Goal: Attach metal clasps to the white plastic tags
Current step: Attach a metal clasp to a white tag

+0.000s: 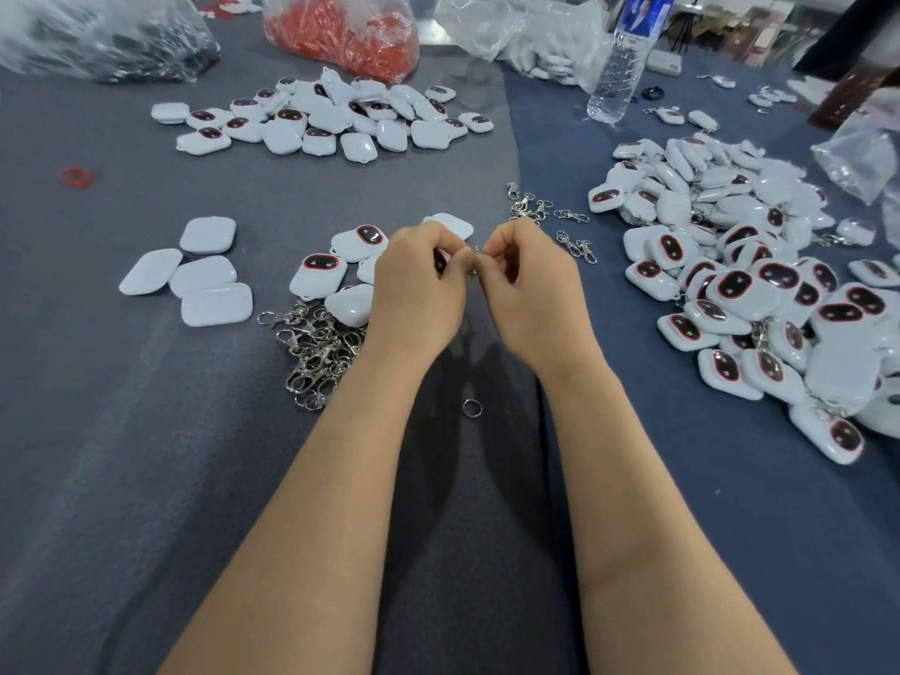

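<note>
White tag (440,261), one of many on this grey cloth (146,431), sits inside my left hand (419,280). My fingers curl round it, so only a dark sliver of its face shows past my thumb. My right hand (531,285) meets the left fingertip to fingertip, its fingers curled and pinching a small metal clasp (475,258) where the two hands touch. Whether the clasp is through the tag I cannot tell, since my fingers hide it. Just left of my left hand lie a few loose tags (319,275), and nearer me on that side is a heap of clasps (316,353). Farther left are four face-down tags (195,280). A single split ring (472,408) lies between my wrists. Just beyond my right hand is a small scatter of clasps (545,211), and well to its right a big pile of tags (755,294), some showing clasps. Far beyond both hands lie a second pile of tags (331,119) and a water bottle (616,65).
</note>
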